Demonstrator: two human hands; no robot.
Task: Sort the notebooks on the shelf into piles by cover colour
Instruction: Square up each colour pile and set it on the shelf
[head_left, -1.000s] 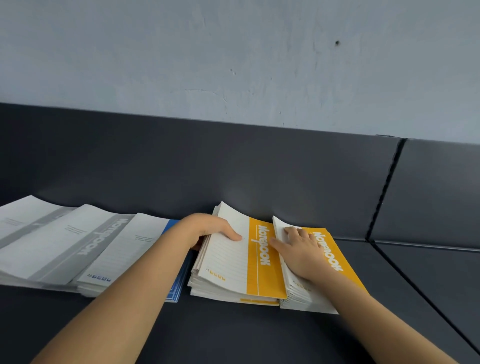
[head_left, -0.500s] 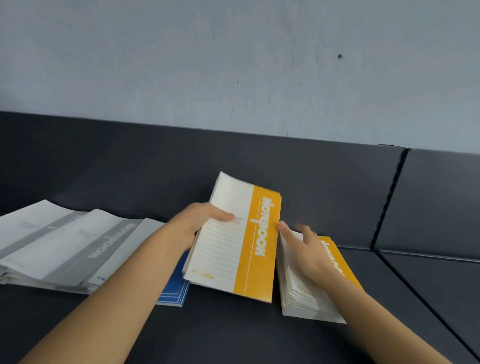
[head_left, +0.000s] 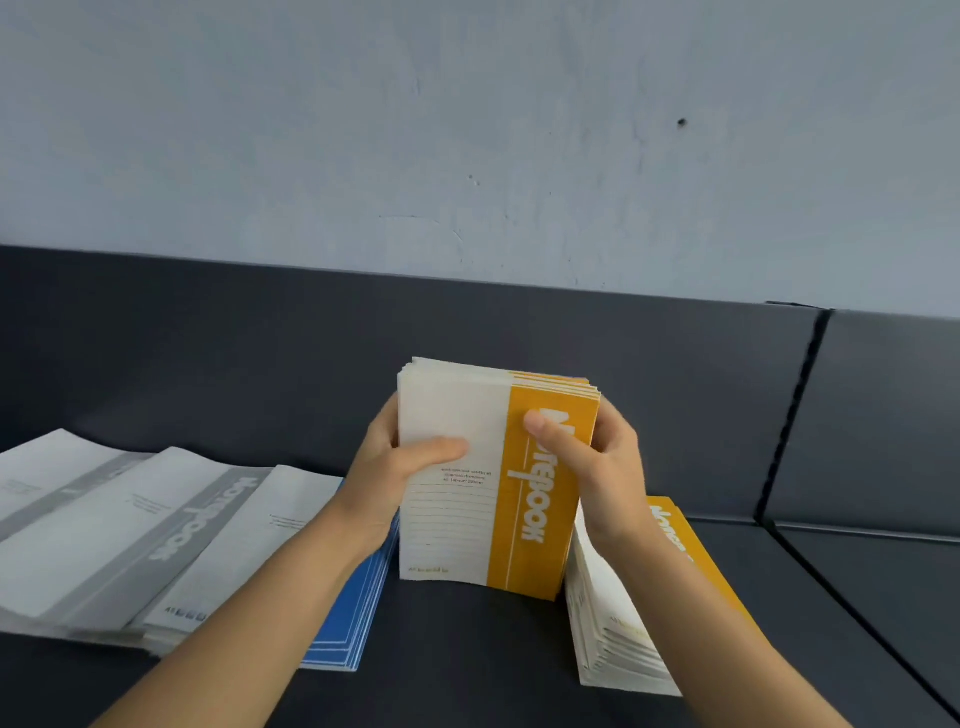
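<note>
At the middle of the shelf (head_left: 467, 675), we see a yellow bundle (head_left: 452, 535) stood on edge, left hand (head_left: 400, 467) and right hand (head_left: 602, 467) clamped on its sides. Grey notebooks (head_left: 104, 530), blue notebooks (head_left: 358, 618) and a yellow pile (head_left: 618, 654) lie grouped. We judge only merging the yellows remains.

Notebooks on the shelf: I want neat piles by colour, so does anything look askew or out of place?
Yes. The grey notebooks lie fanned out and overlapping, not squared, and they run into the blue notebooks beside them. The yellow pile at right is also slightly splayed.
</note>
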